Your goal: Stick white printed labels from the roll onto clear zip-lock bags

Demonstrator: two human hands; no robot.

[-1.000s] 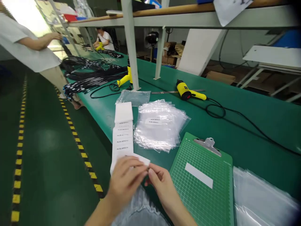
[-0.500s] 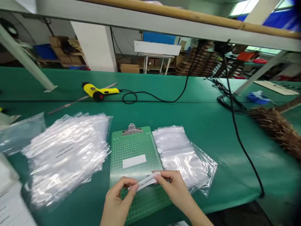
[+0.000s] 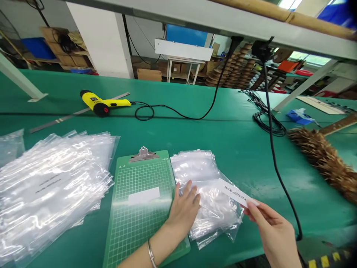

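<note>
My left hand (image 3: pixel 186 206) lies with fingers stretched out across the right edge of the green clipboard (image 3: pixel 145 230), its fingertips on the stack of clear plastic bags (image 3: pixel 214 212). In my right hand (image 3: pixel 273 227) a white paper strip (image 3: pixel 232 191) with black printed lettering is pinched at its right end. The strip is held tilted over the right side of the bags. A blank white strip (image 3: pixel 144 196) rests on the clipboard's grid, below its metal clip (image 3: pixel 143 153).
A larger pile of clear plastic bags (image 3: pixel 52 190) spreads over the left. Behind it lie a yellow heat gun (image 3: pixel 103 103) and a metal ruler (image 3: pixel 61 119). A black cable (image 3: pixel 272 149) hangs down at right, near a feather duster (image 3: pixel 320 160).
My left hand has let go of the printed strip and moved right onto the smaller bags. My right hand has carried the strip to the right. The view has shifted right.
</note>
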